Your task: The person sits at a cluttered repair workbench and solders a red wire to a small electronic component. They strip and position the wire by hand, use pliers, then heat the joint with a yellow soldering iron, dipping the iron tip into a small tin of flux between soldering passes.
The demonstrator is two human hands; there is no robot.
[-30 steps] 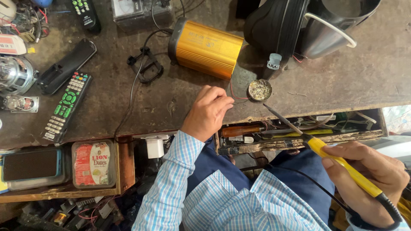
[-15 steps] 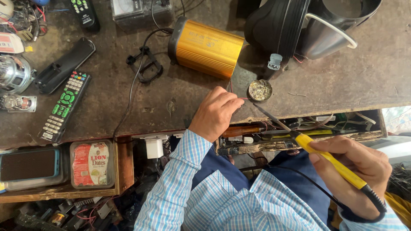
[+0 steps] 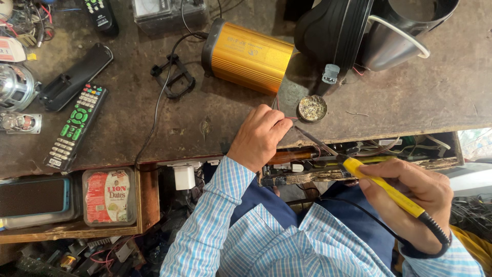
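Worn brown wooden workbench (image 3: 154, 123): carries 1 ribbed gold metal box (image 3: 248, 56), a black remote control with coloured buttons (image 3: 76, 125) at far left, and 1 small round tin of grey residue (image 3: 312, 108) near the front edge. Right hand (image 3: 417, 197): fingers wrapped tight around a yellow-handled soldering iron (image 3: 382, 187), tip aimed toward the tin. Left hand (image 3: 260, 137): fingertips pressed together, apparently pinching thin red wires (image 3: 292, 118) just beside the tin; contact unclear.
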